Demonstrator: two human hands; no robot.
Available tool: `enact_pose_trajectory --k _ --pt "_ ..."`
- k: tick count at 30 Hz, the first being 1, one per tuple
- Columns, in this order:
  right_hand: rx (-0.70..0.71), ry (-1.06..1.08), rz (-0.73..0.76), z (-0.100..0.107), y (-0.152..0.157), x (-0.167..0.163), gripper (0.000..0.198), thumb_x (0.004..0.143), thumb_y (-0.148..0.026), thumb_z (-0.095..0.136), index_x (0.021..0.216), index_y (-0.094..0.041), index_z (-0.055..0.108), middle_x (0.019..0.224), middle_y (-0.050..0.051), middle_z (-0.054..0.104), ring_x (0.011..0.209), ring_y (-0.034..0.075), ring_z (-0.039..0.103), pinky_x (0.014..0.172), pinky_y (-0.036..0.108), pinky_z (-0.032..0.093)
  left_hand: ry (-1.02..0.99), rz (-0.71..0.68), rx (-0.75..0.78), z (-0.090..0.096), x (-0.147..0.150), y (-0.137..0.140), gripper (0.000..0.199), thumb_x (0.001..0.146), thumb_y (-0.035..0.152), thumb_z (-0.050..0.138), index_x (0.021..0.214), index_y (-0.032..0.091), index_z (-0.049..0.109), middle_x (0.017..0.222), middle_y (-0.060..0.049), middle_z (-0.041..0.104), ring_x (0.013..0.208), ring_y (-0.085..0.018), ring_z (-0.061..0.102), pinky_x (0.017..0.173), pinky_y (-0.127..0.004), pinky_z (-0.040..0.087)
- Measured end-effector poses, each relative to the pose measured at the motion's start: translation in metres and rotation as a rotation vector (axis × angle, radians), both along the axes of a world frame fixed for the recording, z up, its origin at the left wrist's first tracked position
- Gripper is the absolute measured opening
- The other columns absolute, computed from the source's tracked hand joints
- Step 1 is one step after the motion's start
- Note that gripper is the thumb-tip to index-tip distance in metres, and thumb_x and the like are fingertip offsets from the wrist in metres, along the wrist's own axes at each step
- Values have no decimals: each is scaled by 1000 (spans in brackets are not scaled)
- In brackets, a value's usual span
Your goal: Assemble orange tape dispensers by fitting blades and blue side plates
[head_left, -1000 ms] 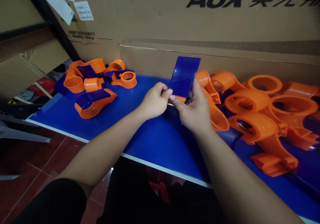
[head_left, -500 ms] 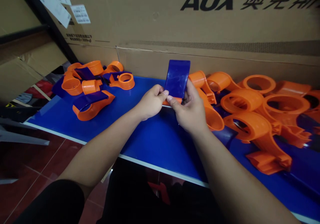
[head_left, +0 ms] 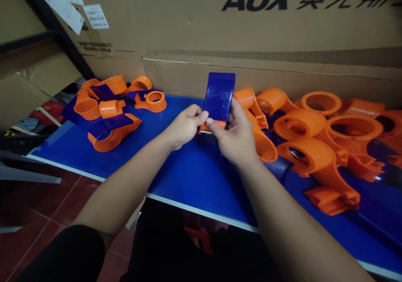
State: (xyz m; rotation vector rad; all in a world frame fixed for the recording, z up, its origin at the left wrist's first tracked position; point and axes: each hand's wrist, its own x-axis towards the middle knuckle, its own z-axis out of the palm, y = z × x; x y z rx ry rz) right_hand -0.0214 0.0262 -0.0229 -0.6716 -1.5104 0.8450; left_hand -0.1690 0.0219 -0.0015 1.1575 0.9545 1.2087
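Both hands hold one tape-dispenser piece above the blue table point(head_left: 188, 177). A glossy dark blue plastic flap point(head_left: 219, 95) stands upright out of an orange dispenser body point(head_left: 210, 127), mostly hidden by the fingers. My left hand point(head_left: 184, 127) pinches the flap's lower left corner with thumb and forefinger. My right hand point(head_left: 235, 137) grips the orange body and the flap's lower right side from behind. A serrated metal edge shows just below my thumbs.
A pile of orange dispenser bodies point(head_left: 314, 148) lies at the right. A smaller heap of orange and blue dispensers point(head_left: 111, 110) lies at the back left. A large cardboard box point(head_left: 251, 34) walls the table's far side. Red tiled floor point(head_left: 47, 198) lies left of the table edge.
The blue flap has turned from a rightward lean to nearly upright and sits lower between my hands. Both hands have shifted slightly left and stayed closed on the piece.
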Motion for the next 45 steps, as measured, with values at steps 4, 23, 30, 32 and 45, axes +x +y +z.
enact_pose_trajectory --k 4,23,30,32,45 --pt "24 -24 6 -2 1 1 59 87 -22 76 142 -29 56 148 8 65 130 31 69 115 57 56 8 -4 -2 0 -1 -1 25 102 16 56 78 19 48 75 3 51 67 -10 49 76 -24 47" --pt "212 -435 -382 -10 -8 4 70 85 -17 69 153 -26 56 134 9 75 116 32 76 103 54 63 517 416 384 -25 11 2 69 82 38 85 137 25 45 126 -10 66 112 -24 69 98 -41 57" --pt "234 -481 -406 -6 -13 0 65 84 -18 67 148 -27 55 129 9 77 113 31 76 98 52 64 633 450 524 -32 9 4 82 85 30 83 153 29 36 143 -13 63 133 -30 63 115 -49 52" --pt "230 -454 -432 -7 -12 -1 54 84 -20 68 137 -24 61 129 10 75 116 31 74 96 50 64 629 480 531 -32 7 6 82 88 31 81 156 29 34 149 -13 60 136 -30 61 117 -51 51" --pt "246 -483 -385 -4 -12 -1 40 87 -17 63 127 -23 62 126 11 75 117 30 71 102 49 59 559 482 521 -24 12 -2 86 94 36 74 162 34 22 144 -12 59 123 -26 67 99 -44 61"
